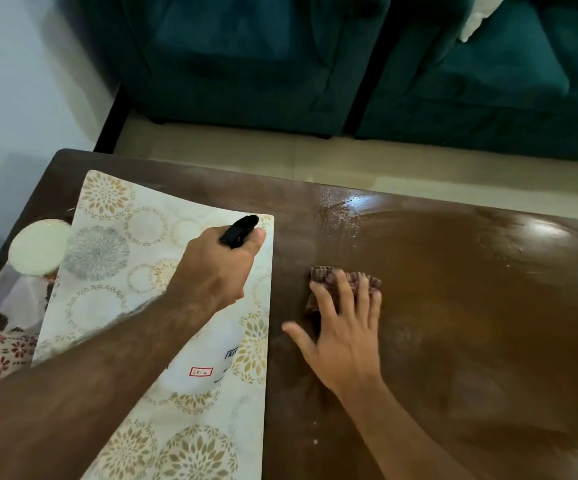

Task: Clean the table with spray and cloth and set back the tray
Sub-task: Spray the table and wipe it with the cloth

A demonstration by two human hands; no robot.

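The left hand (216, 268) grips the spray bottle (208, 355) above the patterned tray (114, 271) at the counter's (488, 323) left. The right hand (346, 337), fingers straight, presses the cloth (325, 275) on the wet counter. A white round container (38, 245) stands beside the tray; a teal sofa (246, 64) lies beyond.

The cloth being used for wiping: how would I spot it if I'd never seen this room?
Find the dark brown table in front of the teal sofa. Right of the patterned mat, on the bare wood, the right hand presses flat on a small bunched cloth. It is striped reddish-brown, the only fabric on the wet side, unlike the spray bottle held by the left hand.
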